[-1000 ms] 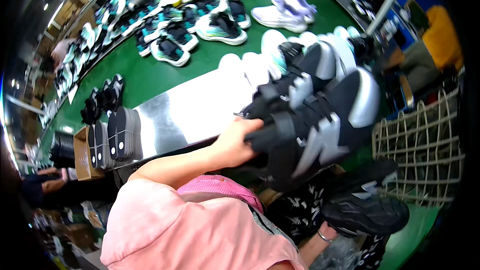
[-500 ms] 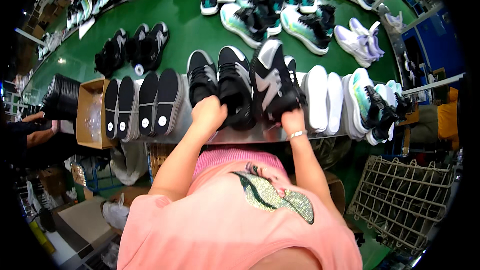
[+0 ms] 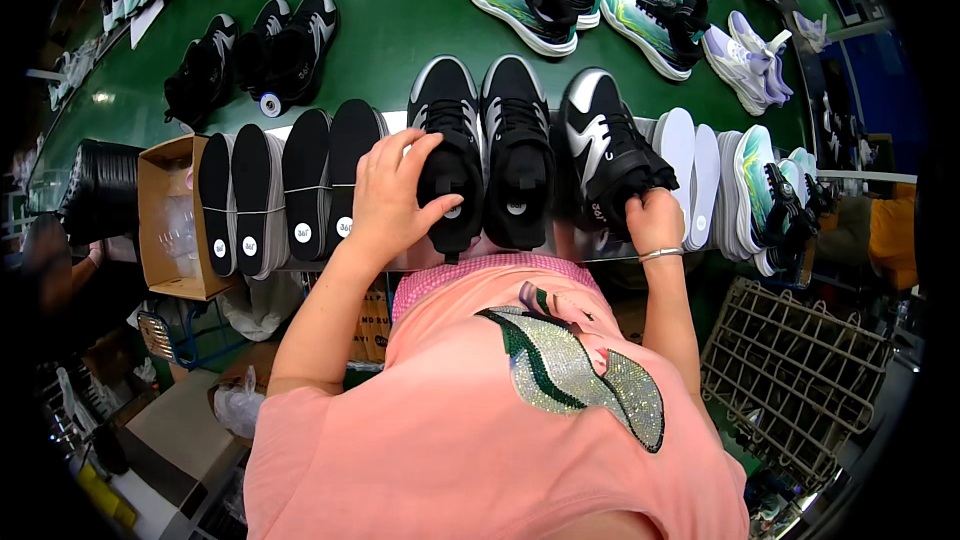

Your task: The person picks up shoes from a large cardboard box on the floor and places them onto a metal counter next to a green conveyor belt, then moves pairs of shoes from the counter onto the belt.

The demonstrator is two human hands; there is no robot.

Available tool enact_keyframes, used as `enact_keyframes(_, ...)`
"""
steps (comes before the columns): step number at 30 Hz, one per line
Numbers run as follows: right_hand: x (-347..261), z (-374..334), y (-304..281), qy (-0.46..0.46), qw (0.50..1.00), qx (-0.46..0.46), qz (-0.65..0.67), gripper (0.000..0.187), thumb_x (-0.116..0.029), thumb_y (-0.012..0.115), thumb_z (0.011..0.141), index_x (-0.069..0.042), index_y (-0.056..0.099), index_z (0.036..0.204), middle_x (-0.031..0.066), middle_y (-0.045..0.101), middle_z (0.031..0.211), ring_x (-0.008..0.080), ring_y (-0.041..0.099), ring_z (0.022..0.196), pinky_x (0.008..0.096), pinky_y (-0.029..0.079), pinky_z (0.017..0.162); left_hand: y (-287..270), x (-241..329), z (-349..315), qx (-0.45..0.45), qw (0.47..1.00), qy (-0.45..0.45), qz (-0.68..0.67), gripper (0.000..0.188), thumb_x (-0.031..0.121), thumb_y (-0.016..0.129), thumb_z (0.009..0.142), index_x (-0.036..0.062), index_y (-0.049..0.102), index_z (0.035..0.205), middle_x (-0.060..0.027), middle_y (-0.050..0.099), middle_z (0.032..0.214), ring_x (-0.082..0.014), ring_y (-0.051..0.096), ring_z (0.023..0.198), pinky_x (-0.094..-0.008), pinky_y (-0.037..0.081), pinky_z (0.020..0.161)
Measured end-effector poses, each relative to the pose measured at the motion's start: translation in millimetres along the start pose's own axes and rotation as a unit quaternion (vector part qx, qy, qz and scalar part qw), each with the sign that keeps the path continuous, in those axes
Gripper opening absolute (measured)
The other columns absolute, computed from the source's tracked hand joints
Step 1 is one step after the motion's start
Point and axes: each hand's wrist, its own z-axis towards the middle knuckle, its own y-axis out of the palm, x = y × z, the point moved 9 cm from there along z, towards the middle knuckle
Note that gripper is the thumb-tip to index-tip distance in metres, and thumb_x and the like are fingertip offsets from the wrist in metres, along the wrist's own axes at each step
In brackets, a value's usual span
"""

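Observation:
Two black sneakers with silver-grey trim, the left shoe (image 3: pixel 443 100) and the middle shoe (image 3: pixel 516 130), stand side by side in front of me, toes away and openings facing me. White round labels show on their insoles. My left hand (image 3: pixel 393 198) is open at the left shoe's collar, thumb and fingers apart; whether it touches the shoe I cannot tell. A third black-and-silver sneaker (image 3: pixel 600 135) stands tilted to the right of them. My right hand (image 3: pixel 656 221) is closed on its heel end, the fingertips partly hidden.
Stacks of black insoles (image 3: pixel 308 180) and a cardboard box (image 3: pixel 165 270) holding clear plastic lie left. White insoles (image 3: pixel 704 175) and green-white sneakers (image 3: pixel 752 165) stand right. More shoes sit across the green table (image 3: pixel 390 15). A wire basket (image 3: pixel 790 380) is low on the right.
My left hand has opened and let go of the left shoe. My right hand has moved right with the third sneaker, turning it more upright. The view has shifted toward the near edge.

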Motion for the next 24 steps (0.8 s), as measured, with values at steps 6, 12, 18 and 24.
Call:
enact_keyframes(6, -33, -27, -3, -0.107, 0.983, -0.098, -0.117, 0.022, -0.024, 0.054, 0.073, -0.003, 0.059, 0.069, 0.0171, 0.057, 0.075, 0.0329, 0.057, 0.068, 0.0389, 0.046, 0.061, 33, 2, 2, -0.080, 0.985, 0.148, -0.027, 0.042, 0.015, 0.067, 0.062, 0.0073, 0.048, 0.099, -0.0147, 0.041, 0.115, -0.0317, 0.043, 0.103, -0.0384, 0.037, 0.084)
enact_keyframes(12, -156, -53, -56, -0.499, 0.857, 0.117, 0.054, 0.025, -0.016, 0.063, 0.063, -0.008, 0.055, 0.086, 0.0071, 0.056, 0.091, 0.0231, 0.053, 0.083, 0.0306, 0.044, 0.066, 21, -3, 24, -0.010, 0.986, 0.158, -0.049, 0.026, 0.011, 0.063, 0.067, 0.0055, 0.053, 0.090, -0.0104, 0.056, 0.095, -0.0273, 0.054, 0.086, -0.0335, 0.045, 0.073)
enact_keyframes(18, -158, -13, -17, -0.514, 0.838, 0.057, 0.177, 0.020, -0.011, 0.061, 0.064, -0.007, 0.057, 0.083, 0.0072, 0.058, 0.088, 0.0255, 0.055, 0.078, 0.0340, 0.044, 0.068, 52, -53, 73, -0.159, 0.947, -0.092, -0.264, 0.018, 0.018, 0.056, 0.076, 0.0012, 0.059, 0.081, -0.0061, 0.058, 0.067, -0.0122, 0.054, 0.061, -0.0243, 0.042, 0.055)
enact_keyframes(24, -149, 56, 24, -0.219, 0.888, -0.315, 0.253, 0.019, -0.019, 0.061, 0.070, -0.001, 0.060, 0.073, 0.0069, 0.054, 0.063, 0.0141, 0.050, 0.055, 0.0287, 0.043, 0.053, 71, -61, 88, -0.235, 0.910, -0.144, -0.310, 0.024, 0.023, 0.057, 0.076, -0.0001, 0.060, 0.080, -0.0003, 0.055, 0.066, -0.0066, 0.048, 0.060, -0.0206, 0.038, 0.054)
